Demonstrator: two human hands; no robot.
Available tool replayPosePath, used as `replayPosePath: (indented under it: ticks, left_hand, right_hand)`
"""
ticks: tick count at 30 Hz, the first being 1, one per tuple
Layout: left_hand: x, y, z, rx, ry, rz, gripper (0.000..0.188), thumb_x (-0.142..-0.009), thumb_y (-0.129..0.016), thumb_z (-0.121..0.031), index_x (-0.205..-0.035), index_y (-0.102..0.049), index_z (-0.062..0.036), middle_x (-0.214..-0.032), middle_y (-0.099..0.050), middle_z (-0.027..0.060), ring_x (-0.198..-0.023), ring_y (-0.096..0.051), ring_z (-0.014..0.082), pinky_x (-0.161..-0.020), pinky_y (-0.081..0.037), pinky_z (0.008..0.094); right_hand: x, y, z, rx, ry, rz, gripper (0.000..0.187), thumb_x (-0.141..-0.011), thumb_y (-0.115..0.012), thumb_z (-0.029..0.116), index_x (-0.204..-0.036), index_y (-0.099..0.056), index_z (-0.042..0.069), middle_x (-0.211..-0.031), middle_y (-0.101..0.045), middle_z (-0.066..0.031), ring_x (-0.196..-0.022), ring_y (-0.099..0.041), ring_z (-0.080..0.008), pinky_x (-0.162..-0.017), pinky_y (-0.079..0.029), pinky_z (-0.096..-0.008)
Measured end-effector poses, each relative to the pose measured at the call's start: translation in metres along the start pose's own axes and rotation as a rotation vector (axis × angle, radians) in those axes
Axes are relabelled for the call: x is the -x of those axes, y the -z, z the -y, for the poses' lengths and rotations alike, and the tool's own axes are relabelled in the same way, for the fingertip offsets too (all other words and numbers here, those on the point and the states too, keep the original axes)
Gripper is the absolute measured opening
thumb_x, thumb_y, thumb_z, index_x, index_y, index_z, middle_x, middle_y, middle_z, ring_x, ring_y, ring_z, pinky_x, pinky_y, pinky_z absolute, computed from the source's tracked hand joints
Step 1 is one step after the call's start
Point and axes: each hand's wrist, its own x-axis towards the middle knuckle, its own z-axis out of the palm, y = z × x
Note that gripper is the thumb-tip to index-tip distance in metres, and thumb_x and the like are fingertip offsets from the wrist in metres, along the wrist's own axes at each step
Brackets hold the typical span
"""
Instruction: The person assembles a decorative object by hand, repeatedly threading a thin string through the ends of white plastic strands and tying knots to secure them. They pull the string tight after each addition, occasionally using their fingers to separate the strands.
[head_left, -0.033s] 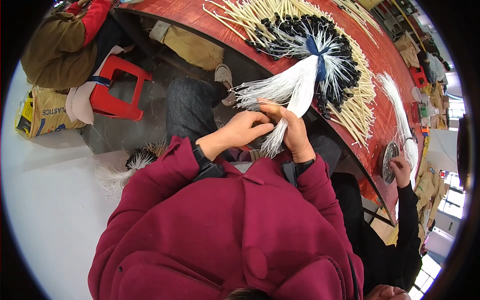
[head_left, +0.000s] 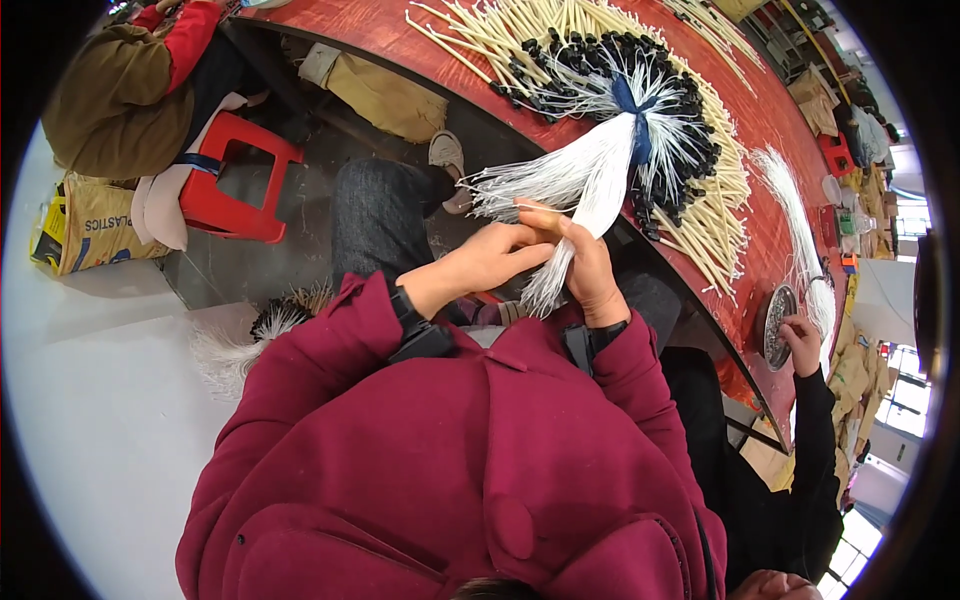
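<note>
Almost nothing is changing from the previous picture to this one: both hands are keeping their places, so the handling appears to be staying at the same point. Nearest, below the blue tie [head_left: 637, 115], the right hand [head_left: 596, 280] is closing around the tail of thin white wires [head_left: 600, 195], which is running down from that tie. The left hand [head_left: 488, 257], lower left of the tie, is curling its fingers and bringing its thumb close to the wires; whether it is gripping any, I cannot tell. Around the tie, black caps [head_left: 697, 95] and cream rods [head_left: 575, 15] are fanning out on the red table [head_left: 765, 255]. Farther off, lower right of the tie, a co-worker's hand [head_left: 800, 342] is reaching to a round dish [head_left: 765, 325]. Well left of the tie, a red stool [head_left: 225, 210] is standing.
</note>
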Motion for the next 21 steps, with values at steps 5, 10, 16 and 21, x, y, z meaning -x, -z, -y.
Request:
replayPosePath:
  ticks: [5,10,16,21]
  left_hand:
    - [-0.006,-0.029,-0.025,0.387,0.086,-0.005,0.025,-0.094,-0.053,-0.025,-0.103,-0.058,-0.002,-0.085,-0.059,0.0011,-0.073,-0.054,0.0055,-0.062,-0.044,0.0212]
    - [-0.016,-0.02,-0.003,-0.074,-0.227,-0.054,0.024,-0.095,-0.049,-0.023,-0.099,-0.057,-0.0008,-0.08,-0.058,0.0007,-0.068,-0.054,0.0067,-0.059,-0.044,0.0232]
    - [-0.018,-0.018,0.001,-0.118,-0.146,-0.021,0.023,-0.094,-0.05,-0.021,-0.093,-0.059,0.0003,-0.069,-0.056,0.0,-0.057,-0.053,0.0105,-0.054,-0.044,0.0258]
    - [-0.018,-0.022,0.005,-0.325,-0.178,-0.112,0.024,-0.093,-0.052,-0.021,-0.085,-0.059,-0.0001,-0.063,-0.055,-0.0002,-0.051,-0.05,0.01,-0.05,-0.042,0.0252]
  right_hand:
    - [0.003,0.006,0.002,0.19,-0.01,-0.039,0.051,-0.095,-0.035,0.033,-0.115,-0.059,-0.008,-0.135,-0.048,-0.0195,-0.119,-0.049,-0.026,-0.106,-0.031,-0.036]
    - [0.0,0.004,-0.005,0.092,0.024,0.027,0.064,-0.096,-0.034,0.048,-0.126,-0.051,-0.006,-0.134,-0.048,-0.0167,-0.12,-0.048,-0.0265,-0.104,-0.034,-0.0378]
    - [-0.003,0.011,-0.004,-0.279,0.107,0.102,0.083,-0.09,-0.033,0.065,-0.134,-0.041,-0.005,-0.133,-0.048,-0.0209,-0.12,-0.048,-0.0289,-0.103,-0.035,-0.0414]
    - [-0.006,0.01,0.003,-0.239,0.031,-0.142,0.069,-0.093,-0.041,0.054,-0.127,-0.048,-0.007,-0.126,-0.052,-0.0227,-0.116,-0.051,-0.0287,-0.101,-0.038,-0.0414]
